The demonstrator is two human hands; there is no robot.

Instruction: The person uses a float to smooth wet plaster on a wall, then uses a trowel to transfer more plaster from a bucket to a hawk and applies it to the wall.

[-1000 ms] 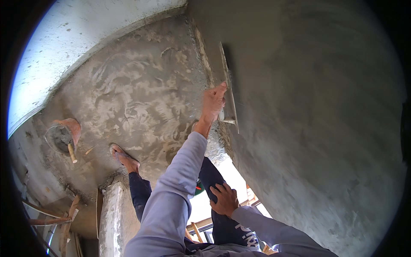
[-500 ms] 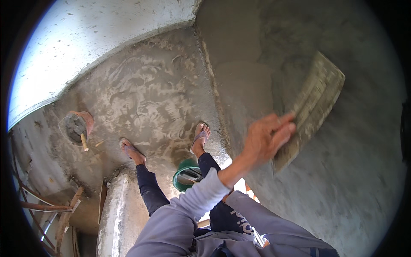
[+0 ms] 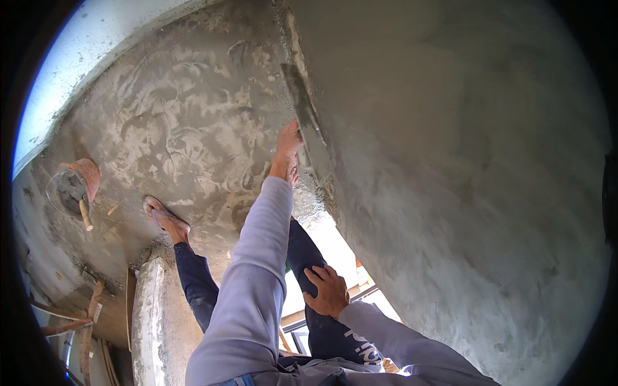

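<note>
My left arm reaches forward, and my left hand is closed round the handle of a long, flat plastering float. The float lies along the bottom edge of the grey plastered wall, where it meets the mortar-smeared floor. My fingers partly hide the handle. Lower down, my right hand rests with spread fingers on my dark trouser leg near the knee, holding nothing.
At left on the floor sits a reddish bucket with grey mortar and a wooden handle sticking out. My sandalled foot stands near it. Wooden pieces are at lower left. A bright opening shows beside my leg.
My left hand has brought the float down and left from the wall's surface to its bottom edge. My right hand, hidden before, now shows on my leg. My sleeve now covers most of the green bucket.
</note>
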